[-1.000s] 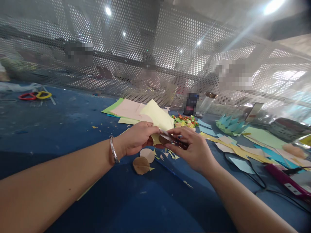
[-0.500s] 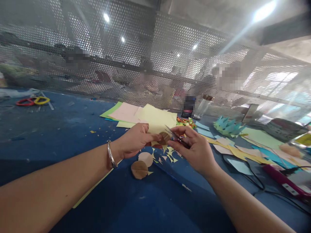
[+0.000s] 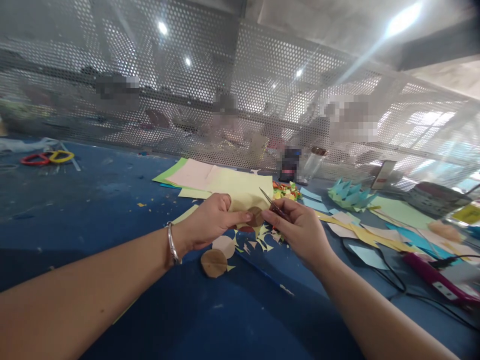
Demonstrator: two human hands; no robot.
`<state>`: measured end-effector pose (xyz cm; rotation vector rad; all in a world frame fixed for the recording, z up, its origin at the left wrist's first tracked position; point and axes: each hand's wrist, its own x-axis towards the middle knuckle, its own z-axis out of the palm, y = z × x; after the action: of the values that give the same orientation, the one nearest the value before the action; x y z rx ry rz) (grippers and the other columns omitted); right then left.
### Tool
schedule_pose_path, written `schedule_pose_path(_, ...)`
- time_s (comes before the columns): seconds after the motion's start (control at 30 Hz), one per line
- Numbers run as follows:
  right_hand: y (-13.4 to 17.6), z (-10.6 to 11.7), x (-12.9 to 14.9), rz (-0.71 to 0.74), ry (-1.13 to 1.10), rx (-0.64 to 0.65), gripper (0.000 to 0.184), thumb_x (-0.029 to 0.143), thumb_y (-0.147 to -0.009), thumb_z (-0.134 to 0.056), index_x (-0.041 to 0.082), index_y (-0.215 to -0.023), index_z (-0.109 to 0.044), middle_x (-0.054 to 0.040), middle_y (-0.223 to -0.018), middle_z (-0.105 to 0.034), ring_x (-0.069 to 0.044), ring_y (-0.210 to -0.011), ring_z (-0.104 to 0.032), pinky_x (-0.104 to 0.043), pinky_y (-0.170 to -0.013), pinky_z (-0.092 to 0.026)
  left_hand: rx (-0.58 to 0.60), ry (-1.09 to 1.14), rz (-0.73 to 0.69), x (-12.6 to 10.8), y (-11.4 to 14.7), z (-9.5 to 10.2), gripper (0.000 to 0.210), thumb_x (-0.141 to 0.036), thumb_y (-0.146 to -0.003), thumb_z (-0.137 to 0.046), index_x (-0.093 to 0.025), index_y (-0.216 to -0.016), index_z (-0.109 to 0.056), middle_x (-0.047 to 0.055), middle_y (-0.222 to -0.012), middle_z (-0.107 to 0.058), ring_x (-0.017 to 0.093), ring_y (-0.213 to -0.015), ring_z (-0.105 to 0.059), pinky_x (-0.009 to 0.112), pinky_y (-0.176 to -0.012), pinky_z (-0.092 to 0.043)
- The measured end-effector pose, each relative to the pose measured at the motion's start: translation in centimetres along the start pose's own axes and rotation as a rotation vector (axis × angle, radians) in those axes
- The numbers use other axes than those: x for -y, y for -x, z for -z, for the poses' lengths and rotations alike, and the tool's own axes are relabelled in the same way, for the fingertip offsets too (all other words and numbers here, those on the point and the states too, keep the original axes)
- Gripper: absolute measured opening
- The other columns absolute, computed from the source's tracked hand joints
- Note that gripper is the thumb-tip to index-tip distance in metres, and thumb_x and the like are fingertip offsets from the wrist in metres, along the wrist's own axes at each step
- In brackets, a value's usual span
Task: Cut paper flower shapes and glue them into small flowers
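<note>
Between my hands is a small brown paper disc (image 3: 255,216) against pale yellow paper; how they join is hard to see. My left hand (image 3: 210,220) pinches it from the left with the thumb on top. My right hand (image 3: 300,230) is closed around small scissors (image 3: 267,196), their blades pointing up and left, away from the disc. Its thumb tip touches the disc's right edge. Below lie a loose brown disc (image 3: 214,263) and a pale pink disc (image 3: 224,247), partly overlapping. Pointed yellow scraps (image 3: 265,244) are scattered beneath my right hand.
Stacked coloured sheets (image 3: 240,182) lie behind my hands. A thin blue stick (image 3: 262,274) rests in front. To the right are a folded teal paper piece (image 3: 350,195), paper strips (image 3: 360,232) and a magenta power strip (image 3: 435,282) with black cables. Red-and-yellow-handled scissors (image 3: 62,157) lie far left.
The scissors have tilted up, away from the disc. My right thumb has come onto the disc's edge, and my left thumb lies further over it. The view has shifted slightly.
</note>
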<state>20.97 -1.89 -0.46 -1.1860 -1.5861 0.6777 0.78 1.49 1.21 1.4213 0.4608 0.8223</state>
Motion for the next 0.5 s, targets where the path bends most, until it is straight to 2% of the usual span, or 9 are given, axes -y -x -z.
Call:
schedule_pose_path(0.2,0.1,0.0,0.0,-0.013,0.007,0.003,0.032,0.049,-0.083,-0.074,0.018,-0.082,-0.065,0.0009,-0.067,-0.057,-0.012,-0.058,-0.045,-0.025,-0.05,-0.034,-0.079,0.058,0.115,-0.6,0.3,-0.6,0.019,-0.027,-0.073,-0.084,-0.017,-0.088,-0.079,0.01,-0.097,-0.078,0.022,-0.091,-0.072,0.034,-0.085,-0.056)
schedule_pose_path(0.33,0.1,0.0,0.3,0.068,0.091,-0.048,0.029,0.044,-0.085,-0.072,0.018,-0.077,-0.062,0.0023,-0.065,-0.053,-0.011,-0.057,-0.043,-0.025,-0.051,-0.034,-0.097,0.093,0.119,-0.4,0.2,-0.5,0.024,-0.026,-0.071,-0.086,-0.016,-0.091,-0.078,0.01,-0.103,-0.077,0.023,-0.097,-0.07,0.035,-0.085,-0.056)
schedule_pose_path(0.4,0.3,-0.1,0.5,0.103,0.161,-0.097,0.024,0.04,-0.085,-0.072,0.019,-0.08,-0.062,0.0027,-0.066,-0.054,-0.011,-0.056,-0.044,-0.025,-0.053,-0.036,-0.13,0.1,0.099,-0.1,0.0,-0.3,0.024,-0.025,-0.071,-0.085,-0.017,-0.091,-0.077,0.01,-0.103,-0.076,0.022,-0.096,-0.069,0.035,-0.084,-0.056)
schedule_pose_path(0.5,0.6,-0.4,0.6,0.137,0.214,-0.125,0.023,0.038,-0.082,-0.074,0.02,-0.094,-0.064,0.0013,-0.071,-0.06,-0.013,-0.061,-0.051,-0.027,-0.057,-0.041,-0.203,0.12,0.104,0.4,-0.1,-0.3,0.017,-0.024,-0.071,-0.085,-0.016,-0.079,-0.073,0.01,-0.095,-0.076,0.022,-0.091,-0.069,0.036,-0.084,-0.056)
